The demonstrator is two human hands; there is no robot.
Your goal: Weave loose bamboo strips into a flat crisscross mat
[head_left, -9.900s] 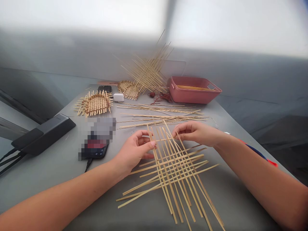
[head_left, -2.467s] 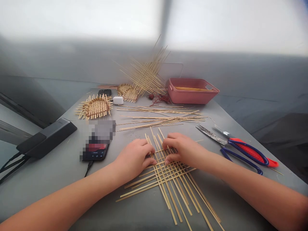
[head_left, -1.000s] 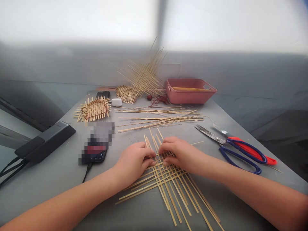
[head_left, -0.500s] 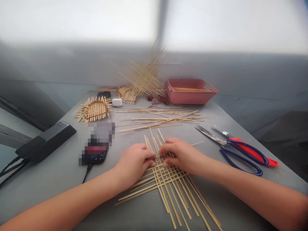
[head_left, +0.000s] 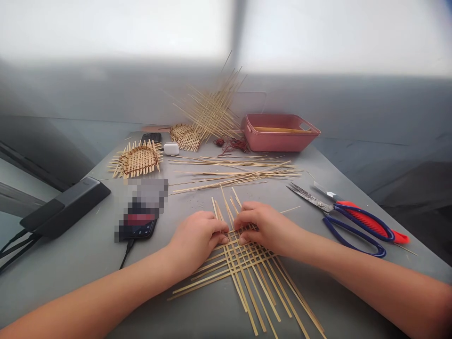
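Note:
A loose lattice of woven bamboo strips [head_left: 241,260] lies on the grey table, long strip ends fanning out toward me and to the left. My left hand [head_left: 200,239] pinches its far left edge, thumb and fingers closed on the strips. Across a small gap, my right hand [head_left: 263,228] grips the far right part, thumb below and fingers curled over the top. Several strip ends stick out beyond both hands. Exactly which strips each hand holds is partly hidden by the fingers.
Loose strips [head_left: 233,175] lie beyond the lattice. At right are scissors [head_left: 326,207] and a red-handled knife [head_left: 363,219]. A phone [head_left: 141,228] and black power strip [head_left: 67,207] sit left. Behind stand woven trays [head_left: 140,160], a pink basket [head_left: 282,140] and another lattice [head_left: 213,113].
Both hands keep nearly the same place and grip on the lattice. The view has shifted very slightly.

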